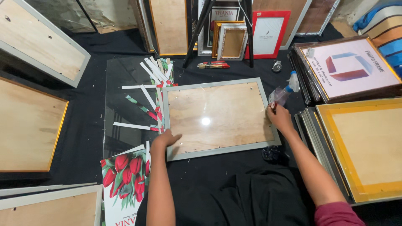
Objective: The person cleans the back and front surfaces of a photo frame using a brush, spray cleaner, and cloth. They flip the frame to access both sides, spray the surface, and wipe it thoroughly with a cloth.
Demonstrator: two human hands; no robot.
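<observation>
On black floor cloth (234, 175) among stacked frames (360, 146), left hand (165, 140) flat on grey frame (217, 115), right hand (278, 117) pinching spray bottle (281, 94).

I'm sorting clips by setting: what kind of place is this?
Likely a picture-framing workshop: stacked frames around the floor, a grey frame lying under both hands, and trimmed paper strips beside a tulip print.

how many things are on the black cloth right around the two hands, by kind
Grey-rimmed picture frame with glass over a wooden back, under the left hand: 1
Clear spray bottle with a white trigger head, at the right hand: 1
Red tulip print on white paper: 1
Dark crumpled cloth wad: 1
Red-handled brush: 1
Total: 5
</observation>
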